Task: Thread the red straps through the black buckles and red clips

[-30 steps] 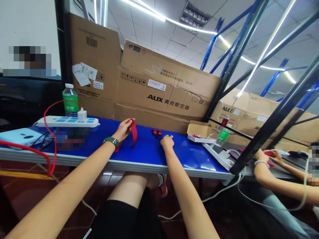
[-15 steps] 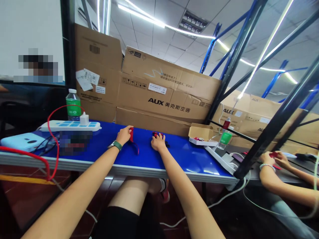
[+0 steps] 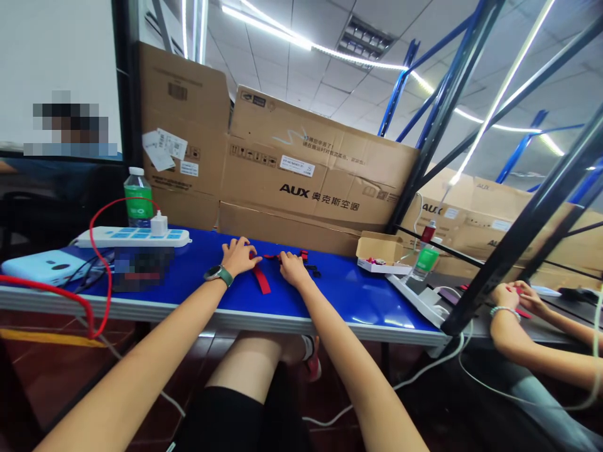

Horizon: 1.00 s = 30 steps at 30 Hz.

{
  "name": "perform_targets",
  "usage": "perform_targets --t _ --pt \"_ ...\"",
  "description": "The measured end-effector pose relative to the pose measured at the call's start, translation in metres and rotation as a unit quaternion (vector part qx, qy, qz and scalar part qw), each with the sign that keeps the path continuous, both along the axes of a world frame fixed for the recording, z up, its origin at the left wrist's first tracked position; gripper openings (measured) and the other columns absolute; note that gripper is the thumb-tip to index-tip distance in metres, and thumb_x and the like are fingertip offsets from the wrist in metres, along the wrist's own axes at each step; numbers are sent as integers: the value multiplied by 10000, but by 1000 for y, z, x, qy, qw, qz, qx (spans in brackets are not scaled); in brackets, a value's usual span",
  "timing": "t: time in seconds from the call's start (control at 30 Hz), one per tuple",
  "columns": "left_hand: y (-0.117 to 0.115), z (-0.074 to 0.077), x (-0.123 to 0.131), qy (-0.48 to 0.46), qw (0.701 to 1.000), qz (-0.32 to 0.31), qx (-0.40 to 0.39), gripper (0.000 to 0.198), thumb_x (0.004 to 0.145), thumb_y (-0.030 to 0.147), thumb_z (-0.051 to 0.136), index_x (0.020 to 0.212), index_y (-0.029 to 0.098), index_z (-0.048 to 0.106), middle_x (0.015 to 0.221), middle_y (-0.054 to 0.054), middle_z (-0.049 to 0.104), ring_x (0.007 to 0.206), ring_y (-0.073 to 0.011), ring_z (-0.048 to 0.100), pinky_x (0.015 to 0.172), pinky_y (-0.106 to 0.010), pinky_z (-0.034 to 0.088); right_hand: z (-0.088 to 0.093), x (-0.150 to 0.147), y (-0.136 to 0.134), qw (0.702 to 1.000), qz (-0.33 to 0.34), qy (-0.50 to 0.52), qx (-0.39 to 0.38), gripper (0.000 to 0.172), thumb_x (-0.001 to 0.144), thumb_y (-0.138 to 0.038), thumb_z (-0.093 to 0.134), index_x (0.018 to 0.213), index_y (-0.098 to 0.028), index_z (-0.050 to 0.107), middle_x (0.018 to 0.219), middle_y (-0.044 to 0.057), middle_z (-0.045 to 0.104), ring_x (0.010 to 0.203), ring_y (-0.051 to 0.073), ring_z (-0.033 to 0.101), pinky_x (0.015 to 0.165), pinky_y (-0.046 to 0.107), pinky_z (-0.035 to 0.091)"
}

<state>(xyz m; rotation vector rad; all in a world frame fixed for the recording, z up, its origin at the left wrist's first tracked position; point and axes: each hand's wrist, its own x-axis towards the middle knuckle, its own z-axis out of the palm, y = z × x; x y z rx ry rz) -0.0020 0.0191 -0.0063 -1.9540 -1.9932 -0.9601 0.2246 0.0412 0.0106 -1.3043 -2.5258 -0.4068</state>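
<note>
My left hand [image 3: 239, 257], with a green-banded watch on the wrist, is over the blue table. Its thumb and a fingertip pinch a flat red strap [image 3: 262, 281], whose loose end lies toward the table's front edge. Close on the right, my right hand [image 3: 293, 270] is closed, fingertips pressed together at a small dark piece by a short red bit between the hands. My fingers hide most of that piece. Just beyond my right hand sit a red-and-black strap piece [image 3: 304, 255] and small black parts [image 3: 313, 271].
A power strip [image 3: 134, 238], a green-labelled bottle [image 3: 138, 199] and a light blue case [image 3: 44, 267] stand on the left. An open small box [image 3: 382, 258] with red items is at the right. Cardboard [image 3: 311, 169] walls the back. A co-worker's hands [image 3: 516, 296] work farther right.
My left hand has lowered the red strap to the table and turned over it. My right hand has shifted left from the red-and-black piece, toward my left hand.
</note>
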Motion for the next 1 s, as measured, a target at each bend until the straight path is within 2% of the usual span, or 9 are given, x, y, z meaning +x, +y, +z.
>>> perform_targets --t 0.1,0.2,0.33,0.4,0.53,0.63,0.73,0.9,1.0 --pt "4 -4 -1 18 997 -60 -43 385 739 586 727 971 284 780 1092 -118 730 1107 -374 566 1004 -548 334 0 3 3 999 -5 37 -15 390 920 -78 397 1283 -166 512 1174 145 627 1017 239 614 916 350 452" --pt "12 -10 -11 11 993 -86 -77 322 803 405 689 1103 312 756 1085 -107 757 1110 -363 609 997 -543 349 0 7 7 996 -9 86 -28 436 869 -26 391 1250 -178 539 1156 122 632 1004 213 612 911 302 458" --pt "11 -9 -18 14 995 -89 -52 416 783 172 617 1167 282 734 1144 -133 747 1172 -360 606 1021 -556 337 -4 10 16 987 -1 159 -35 428 841 -15 385 1186 -175 582 1145 113 633 1022 202 602 941 286 457" --pt "4 -3 -13 28 994 -105 -16 458 810 171 593 1247 267 688 1253 -140 705 1222 -354 578 1040 -551 321 -5 10 20 979 31 197 -33 412 832 -8 376 1144 -155 601 1120 112 646 1030 193 603 963 282 452" --pt "-8 10 7 78 970 -227 49 714 824 334 698 1491 270 452 1478 -124 544 1338 -317 500 1063 -453 340 -7 8 23 953 130 272 -39 385 828 -14 368 1066 -145 639 1072 81 692 1033 168 619 970 266 453" --pt "-10 16 18 106 953 -277 54 550 824 322 729 1349 246 582 1330 -101 654 1246 -280 577 1023 -378 386 -6 7 20 937 165 300 -73 387 836 -38 382 1067 -158 669 1055 45 719 966 152 644 917 251 472" --pt "-10 18 22 125 946 -296 46 317 839 256 710 1153 229 678 1145 -80 724 1090 -250 650 938 -342 432 -4 6 15 942 139 287 -101 381 858 -59 397 1029 -185 713 1034 22 735 964 151 648 912 245 466" --pt "-8 17 24 147 943 -296 50 243 843 219 677 1085 210 701 1049 -88 728 1003 -244 667 885 -333 456 -3 4 10 969 53 230 -73 188 927 -258 572 931 -243 760 1107 40 700 1112 216 582 1007 360 409" --pt "-6 17 23 135 946 -289 51 237 840 239 680 1072 204 712 1028 -88 734 970 -247 677 877 -337 465 -1 7 16 958 53 272 -72 129 899 -305 653 910 -242 765 1200 60 644 1178 228 540 1036 396 388"
